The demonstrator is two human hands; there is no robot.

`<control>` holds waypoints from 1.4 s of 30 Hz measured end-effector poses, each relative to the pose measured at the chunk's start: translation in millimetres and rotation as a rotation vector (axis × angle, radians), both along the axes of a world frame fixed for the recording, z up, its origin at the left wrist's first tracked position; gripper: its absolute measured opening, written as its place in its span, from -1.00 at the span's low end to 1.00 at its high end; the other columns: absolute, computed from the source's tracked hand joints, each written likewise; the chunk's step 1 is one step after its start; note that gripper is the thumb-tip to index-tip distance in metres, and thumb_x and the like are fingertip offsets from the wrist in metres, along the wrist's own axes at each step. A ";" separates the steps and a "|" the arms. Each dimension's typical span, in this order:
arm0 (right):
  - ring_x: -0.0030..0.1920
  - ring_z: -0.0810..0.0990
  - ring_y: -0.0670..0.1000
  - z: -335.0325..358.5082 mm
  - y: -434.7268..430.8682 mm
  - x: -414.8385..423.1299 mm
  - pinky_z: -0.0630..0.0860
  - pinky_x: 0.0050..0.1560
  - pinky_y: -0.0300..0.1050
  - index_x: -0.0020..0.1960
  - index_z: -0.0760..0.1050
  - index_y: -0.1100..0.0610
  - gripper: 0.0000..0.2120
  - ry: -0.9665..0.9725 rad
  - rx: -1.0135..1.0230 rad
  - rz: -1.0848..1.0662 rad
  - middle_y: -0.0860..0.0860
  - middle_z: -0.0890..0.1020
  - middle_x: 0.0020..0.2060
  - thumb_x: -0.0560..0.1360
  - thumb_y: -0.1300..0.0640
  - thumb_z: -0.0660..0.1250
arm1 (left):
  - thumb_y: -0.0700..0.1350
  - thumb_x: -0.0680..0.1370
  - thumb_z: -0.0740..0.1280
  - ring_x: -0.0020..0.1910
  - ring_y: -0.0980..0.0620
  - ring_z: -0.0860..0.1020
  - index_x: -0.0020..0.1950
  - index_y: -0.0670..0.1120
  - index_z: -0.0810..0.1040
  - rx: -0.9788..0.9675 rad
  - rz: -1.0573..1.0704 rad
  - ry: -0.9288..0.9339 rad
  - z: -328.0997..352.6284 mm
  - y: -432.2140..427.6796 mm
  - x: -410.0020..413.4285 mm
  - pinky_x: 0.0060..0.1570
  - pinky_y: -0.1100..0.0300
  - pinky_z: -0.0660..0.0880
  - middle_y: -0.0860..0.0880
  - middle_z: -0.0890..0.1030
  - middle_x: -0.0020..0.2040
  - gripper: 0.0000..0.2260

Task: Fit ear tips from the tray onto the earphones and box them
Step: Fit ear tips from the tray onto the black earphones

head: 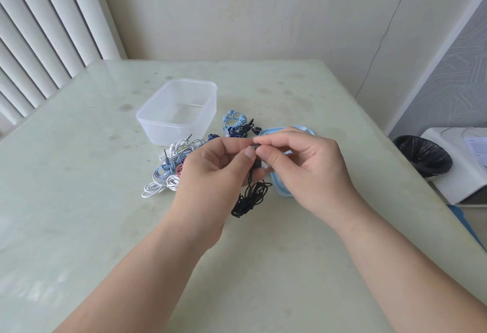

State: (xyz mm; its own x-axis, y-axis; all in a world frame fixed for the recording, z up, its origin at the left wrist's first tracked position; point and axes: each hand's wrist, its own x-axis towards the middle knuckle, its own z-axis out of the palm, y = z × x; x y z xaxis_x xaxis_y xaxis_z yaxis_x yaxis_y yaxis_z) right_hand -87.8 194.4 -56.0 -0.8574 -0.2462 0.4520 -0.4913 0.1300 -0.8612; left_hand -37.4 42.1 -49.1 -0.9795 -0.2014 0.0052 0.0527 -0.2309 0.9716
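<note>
Fitting step in hand, judging by the pose: left hand [221, 158] pinching a black earphone [257, 164] between thumb and forefinger, bud end up, above the middle of the desk [263, 266], with the black cable [251, 195] hanging in a loose bundle down to the surface. Right hand [297, 158] meeting it fingertip to fingertip, thumb and forefinger curled on something tiny at the nozzle, probably an ear tip [255, 145], too small and too covered to tell for sure. Directly beneath the right hand, toward the right edge, the blue tray [282, 187], mostly hidden. Toward the far edge, left of the middle, the clear plastic box [179, 111], open and apparently with nothing in it yet. Between box and left hand, a tangled pile of earphones [171, 164] in white, blue and dark cable. Next, likely: pressing the tip squarely over the nozzle against a steady counter-hold, checking the other bud, then carrying the set over the pile into the box without snagging the dangling cable.
</note>
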 end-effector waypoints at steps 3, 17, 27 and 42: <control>-0.07 0.72 0.19 4.7 0.4 1.1 0.67 0.00 -0.01 0.11 0.70 0.14 -0.85 -0.249 -0.149 0.058 0.08 0.75 -0.09 0.60 0.23 0.39 | -0.30 0.65 0.34 -0.06 -0.16 0.75 0.07 -0.24 0.64 -0.001 -0.004 0.026 1.0 1.9 0.7 0.06 0.03 0.65 -0.18 0.75 -0.03 -0.91; -0.20 0.74 0.03 8.0 -0.3 5.7 0.68 -0.07 0.13 -0.08 0.71 0.05 -0.85 -0.133 -0.001 0.014 -0.02 0.72 -0.16 0.58 0.25 0.42 | -0.27 0.59 0.44 -0.10 -0.11 0.76 0.03 -0.19 0.69 -0.113 0.055 0.041 0.9 0.6 0.7 -0.01 0.06 0.63 -0.11 0.76 -0.10 -0.95; 0.09 0.72 0.08 21.3 10.2 4.5 0.60 0.24 0.13 0.21 0.64 0.12 -0.79 -0.457 -0.067 0.186 0.04 0.76 -0.02 0.59 0.14 0.40 | -0.25 0.62 0.36 -0.10 -0.15 0.71 0.12 -0.25 0.63 0.197 -0.051 0.008 12.2 -9.7 2.9 0.03 -0.05 0.66 -0.16 0.72 -0.15 -0.88; -0.22 0.63 0.15 12.7 8.4 -3.3 0.56 -0.16 0.01 0.12 0.65 0.22 -0.77 -0.635 -0.211 0.045 0.13 0.74 -0.17 0.47 0.31 0.50 | -0.21 0.67 0.33 -0.13 -0.03 0.70 0.15 0.17 0.67 -0.290 0.107 0.047 14.2 -8.9 1.8 -0.15 0.05 0.59 0.01 0.74 -0.14 -0.73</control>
State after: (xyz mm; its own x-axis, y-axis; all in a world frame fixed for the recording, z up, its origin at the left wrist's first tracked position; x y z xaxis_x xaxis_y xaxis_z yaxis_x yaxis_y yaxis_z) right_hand -91.2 202.8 -43.4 -0.9637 -0.2498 -0.0947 0.1183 -0.0814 -0.9896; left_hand -35.6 33.2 -34.8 -0.9502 -0.2867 0.1223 0.1080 0.0650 0.9920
